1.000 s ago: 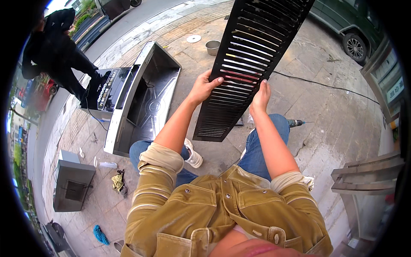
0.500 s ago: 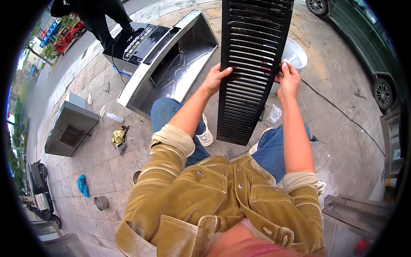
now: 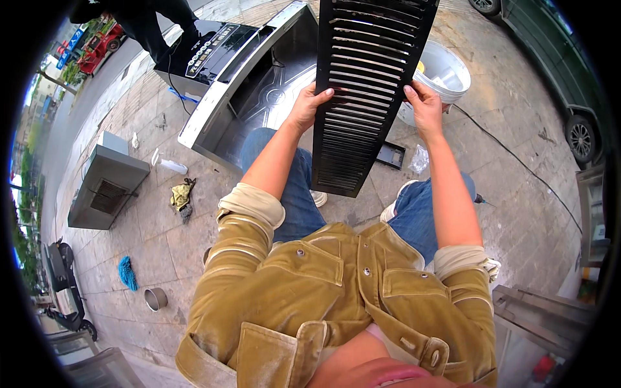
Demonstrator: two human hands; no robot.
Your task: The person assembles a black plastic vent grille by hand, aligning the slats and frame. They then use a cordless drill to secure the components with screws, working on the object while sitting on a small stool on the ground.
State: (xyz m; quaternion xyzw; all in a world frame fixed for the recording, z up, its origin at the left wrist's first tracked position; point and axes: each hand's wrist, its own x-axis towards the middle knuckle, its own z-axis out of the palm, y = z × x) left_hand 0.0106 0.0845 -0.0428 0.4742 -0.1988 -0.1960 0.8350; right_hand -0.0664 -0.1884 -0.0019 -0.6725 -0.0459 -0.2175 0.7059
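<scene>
Between my hands a long black slotted grille panel hangs in front of me, its far end cut off by the top of the view. My left hand grips its left edge, thumb on the near face. On the opposite edge my right hand pinches the rim between thumb and fingers. Behind the panel, to the left, lies an open metal range hood body with its hollow inside showing. A white bucket stands just beyond my right hand, partly hidden by the panel. Below it a small black frame rests on the paving.
A person in dark trousers stands by the hood. Leftward lie a grey metal unit, a clear bottle, a yellowish glove, a blue cloth and a metal ring. A cable runs rightward near a green vehicle.
Both hands have shifted left with the panel, whose near end is higher in view. More of the bucket and the small black frame now shows.
</scene>
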